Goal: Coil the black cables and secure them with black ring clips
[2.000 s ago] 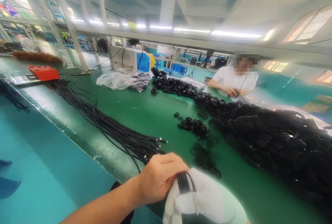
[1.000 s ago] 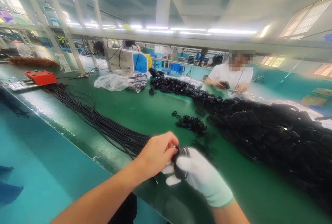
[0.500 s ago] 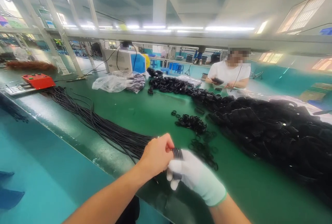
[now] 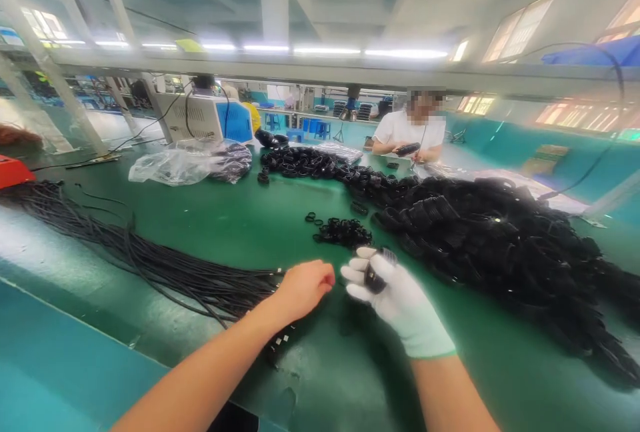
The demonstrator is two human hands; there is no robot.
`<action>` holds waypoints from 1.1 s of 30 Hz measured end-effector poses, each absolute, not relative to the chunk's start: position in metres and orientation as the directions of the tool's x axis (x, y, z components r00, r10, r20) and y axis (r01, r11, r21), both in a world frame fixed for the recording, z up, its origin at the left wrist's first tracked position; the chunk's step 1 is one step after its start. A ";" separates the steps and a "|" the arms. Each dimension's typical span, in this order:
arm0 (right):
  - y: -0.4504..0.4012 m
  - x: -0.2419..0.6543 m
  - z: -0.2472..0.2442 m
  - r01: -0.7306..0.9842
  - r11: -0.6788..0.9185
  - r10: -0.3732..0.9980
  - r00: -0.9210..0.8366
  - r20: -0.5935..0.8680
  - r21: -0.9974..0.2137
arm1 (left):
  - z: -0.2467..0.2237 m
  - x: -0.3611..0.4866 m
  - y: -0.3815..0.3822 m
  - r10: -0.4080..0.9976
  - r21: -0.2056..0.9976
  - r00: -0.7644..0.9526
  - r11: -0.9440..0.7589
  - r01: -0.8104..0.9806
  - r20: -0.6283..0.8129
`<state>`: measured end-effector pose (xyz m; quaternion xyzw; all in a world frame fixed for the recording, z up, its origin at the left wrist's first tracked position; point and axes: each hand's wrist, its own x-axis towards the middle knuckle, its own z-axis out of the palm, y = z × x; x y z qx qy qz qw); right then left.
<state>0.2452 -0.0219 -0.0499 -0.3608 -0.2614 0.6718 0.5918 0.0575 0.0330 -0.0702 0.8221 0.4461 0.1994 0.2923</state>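
My right hand (image 4: 395,295), in a white glove with a green cuff, is closed around a small coiled black cable (image 4: 374,279); its fingers partly cover the coil. Just to the left, my bare left hand (image 4: 306,289) is apart from the coil, with its fingers curled together and nothing seen in them. Under and beside the left wrist lies a long bundle of straight black cables (image 4: 190,272), with small metallic plugs at the near end. Beyond my right hand rests a small heap of black rings or bands (image 4: 345,232) on the green tabletop (image 4: 240,219).
A large pile of coiled black cables (image 4: 475,232) spreads along the right and back. Farther off are a clear plastic bag (image 4: 170,164), a white and blue machine (image 4: 200,117) and a red device (image 4: 15,172) at left. Across the table, a person (image 4: 413,129) holds a black coil.
My hands have come apart: the left has let go of the coil and the right has carried it slightly right and up. The view has turned to the right.
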 end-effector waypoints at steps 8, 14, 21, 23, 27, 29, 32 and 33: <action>-0.016 0.222 -0.059 -0.502 -0.143 0.980 0.047 -0.192 -0.853 | -0.079 0.082 0.045 0.859 0.827 0.512 -0.275 0.491 -0.018; -0.010 0.201 -0.064 -0.451 -0.102 0.973 0.141 -0.184 -0.887 | -0.061 0.064 0.024 0.871 0.969 0.485 -0.048 0.243 -0.078; -0.020 0.182 -0.074 -0.602 -0.158 0.986 -0.049 -0.161 -0.783 | -0.075 0.058 0.003 0.935 0.989 0.351 -0.012 0.147 -0.041; -0.024 0.185 -0.077 -0.682 -0.231 0.968 -0.231 -0.094 -0.694 | -0.070 0.051 -0.005 0.935 0.998 0.353 0.057 -0.027 -0.044; -0.031 0.191 -0.075 -0.733 -0.359 0.798 -0.562 0.217 -0.577 | -0.048 0.031 -0.019 0.851 0.869 0.524 0.249 -0.428 0.015; -0.034 0.192 -0.068 -0.692 -0.329 0.764 -0.595 0.250 -0.642 | -0.040 0.021 -0.020 0.758 0.865 0.651 0.297 -0.405 0.044; -0.036 0.194 -0.059 -0.640 -0.282 0.781 -0.586 0.217 -0.714 | -0.037 0.010 -0.010 0.595 0.914 0.803 0.350 -0.203 -0.050; -0.036 0.194 -0.057 -0.634 -0.276 0.790 -0.577 0.205 -0.722 | -0.036 0.007 -0.005 0.559 0.934 0.824 0.336 -0.122 -0.094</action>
